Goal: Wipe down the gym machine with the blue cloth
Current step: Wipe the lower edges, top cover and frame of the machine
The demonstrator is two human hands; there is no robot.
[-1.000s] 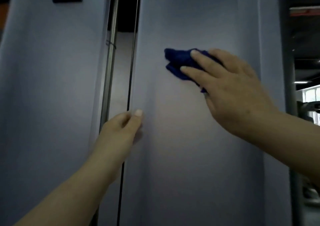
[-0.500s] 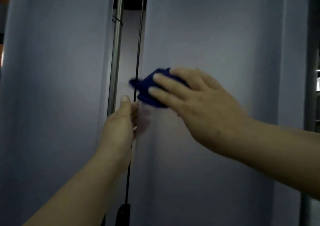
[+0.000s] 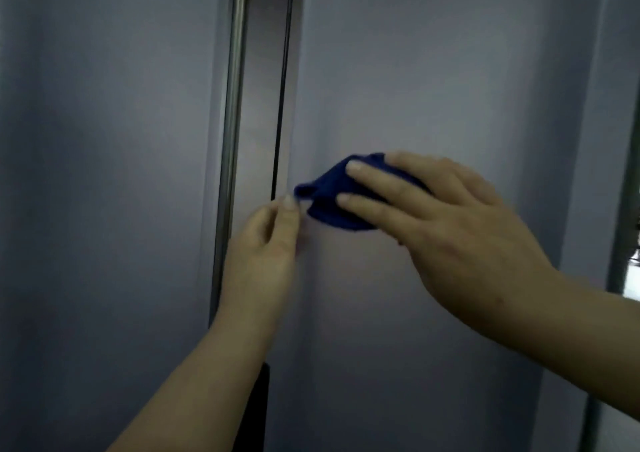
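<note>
- The right hand presses the blue cloth flat against the grey right panel of the gym machine, its fingers straight over the bunched fabric.
- The cloth sits near that panel's left edge, just beside the open slot.
- The left hand rests at the panel's edge, thumb up and touching the cloth's left tip; whether its fingers grip the edge cannot be told.
- In the slot stand a chrome guide rod and a thin black cable.
- No writing or label is readable.
</note>
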